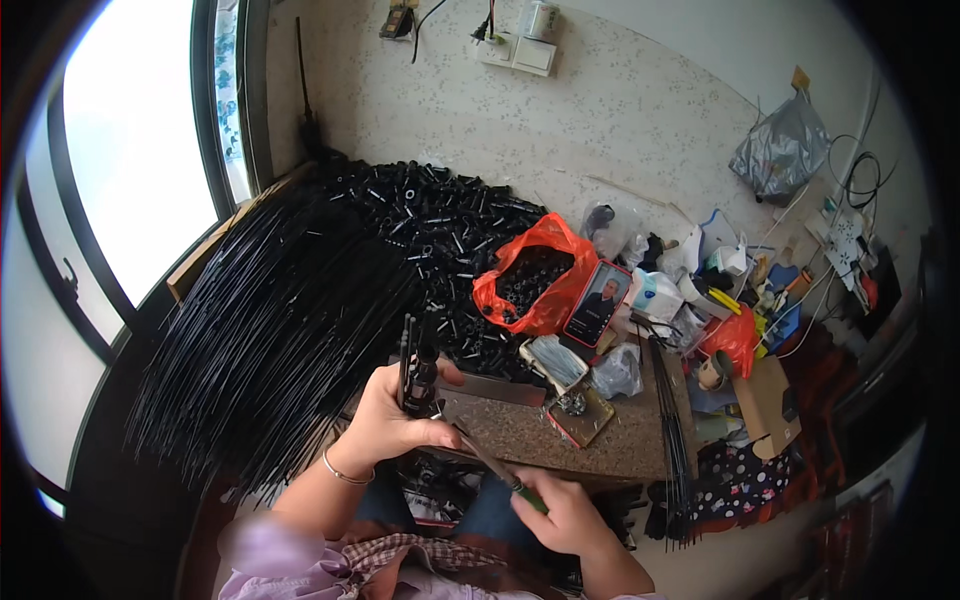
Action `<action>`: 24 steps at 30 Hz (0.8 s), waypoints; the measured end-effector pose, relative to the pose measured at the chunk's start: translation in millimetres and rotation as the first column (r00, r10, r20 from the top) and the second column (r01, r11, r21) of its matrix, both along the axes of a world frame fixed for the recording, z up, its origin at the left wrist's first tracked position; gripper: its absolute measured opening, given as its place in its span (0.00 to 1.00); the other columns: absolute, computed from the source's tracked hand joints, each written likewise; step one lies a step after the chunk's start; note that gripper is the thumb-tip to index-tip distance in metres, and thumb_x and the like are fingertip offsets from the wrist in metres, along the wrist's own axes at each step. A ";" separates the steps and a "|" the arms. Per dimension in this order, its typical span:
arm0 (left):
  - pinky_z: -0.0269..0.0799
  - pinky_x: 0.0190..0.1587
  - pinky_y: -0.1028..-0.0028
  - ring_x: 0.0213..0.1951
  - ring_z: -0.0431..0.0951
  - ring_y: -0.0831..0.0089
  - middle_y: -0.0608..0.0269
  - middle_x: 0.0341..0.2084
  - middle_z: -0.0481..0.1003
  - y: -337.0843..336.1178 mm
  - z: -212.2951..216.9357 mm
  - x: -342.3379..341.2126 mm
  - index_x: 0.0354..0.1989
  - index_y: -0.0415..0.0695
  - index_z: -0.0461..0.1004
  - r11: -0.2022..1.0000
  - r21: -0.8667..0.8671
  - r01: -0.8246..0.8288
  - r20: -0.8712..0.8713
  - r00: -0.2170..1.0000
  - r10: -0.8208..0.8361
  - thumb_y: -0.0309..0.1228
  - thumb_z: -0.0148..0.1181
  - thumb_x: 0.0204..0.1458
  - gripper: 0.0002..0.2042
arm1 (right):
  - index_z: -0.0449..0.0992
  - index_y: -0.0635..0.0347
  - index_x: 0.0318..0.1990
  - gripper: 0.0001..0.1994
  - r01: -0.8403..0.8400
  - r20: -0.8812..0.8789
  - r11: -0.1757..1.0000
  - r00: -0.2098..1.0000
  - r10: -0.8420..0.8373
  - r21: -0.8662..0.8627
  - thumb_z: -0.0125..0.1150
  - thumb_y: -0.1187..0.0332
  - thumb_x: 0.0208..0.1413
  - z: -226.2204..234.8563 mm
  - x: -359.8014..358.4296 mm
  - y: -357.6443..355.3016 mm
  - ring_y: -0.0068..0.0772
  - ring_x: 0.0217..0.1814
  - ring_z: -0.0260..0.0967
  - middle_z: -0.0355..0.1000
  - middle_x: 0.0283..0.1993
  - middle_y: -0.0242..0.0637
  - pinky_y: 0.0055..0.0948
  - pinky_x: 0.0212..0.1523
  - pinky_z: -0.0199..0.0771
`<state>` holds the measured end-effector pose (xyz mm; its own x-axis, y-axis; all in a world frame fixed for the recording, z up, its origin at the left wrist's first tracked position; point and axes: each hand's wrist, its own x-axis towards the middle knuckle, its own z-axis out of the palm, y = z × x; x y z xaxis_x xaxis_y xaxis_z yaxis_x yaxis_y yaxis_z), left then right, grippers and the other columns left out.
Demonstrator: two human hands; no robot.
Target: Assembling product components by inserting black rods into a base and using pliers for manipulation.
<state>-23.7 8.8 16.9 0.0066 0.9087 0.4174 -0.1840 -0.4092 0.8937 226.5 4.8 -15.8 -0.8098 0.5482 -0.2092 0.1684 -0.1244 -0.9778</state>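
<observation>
My left hand is wrapped round a black fitting with ring-like steps, and thin dark rods stand up beside it. In my right hand is a green-handled tool with a long, narrow metal shaft. The shaft slants up and left, and its end reaches the thumb of my left hand, near the fitting's lower end. Whether the tip touches the fitting I cannot tell. Both hands are over the near edge of the speckled table, above my lap.
Long black rods lie heaped at left, before a pile of black tubular pieces. An orange-red bag holds small black parts. A phone, a box of thin pins and more rods are at right.
</observation>
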 end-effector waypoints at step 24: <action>0.65 0.35 0.79 0.32 0.68 0.82 0.69 0.27 0.71 0.8 12.0 1.2 0.31 0.38 0.71 0.993 0.115 0.029 -0.257 0.966 0.002 0.40 0.77 0.25 0.26 | 0.61 0.68 0.47 0.21 0.254 -0.123 0.705 0.965 -0.232 0.663 0.61 0.74 0.44 -20.7 -22.4 1.3 0.23 0.20 0.64 0.69 0.26 0.34 0.22 0.23 0.65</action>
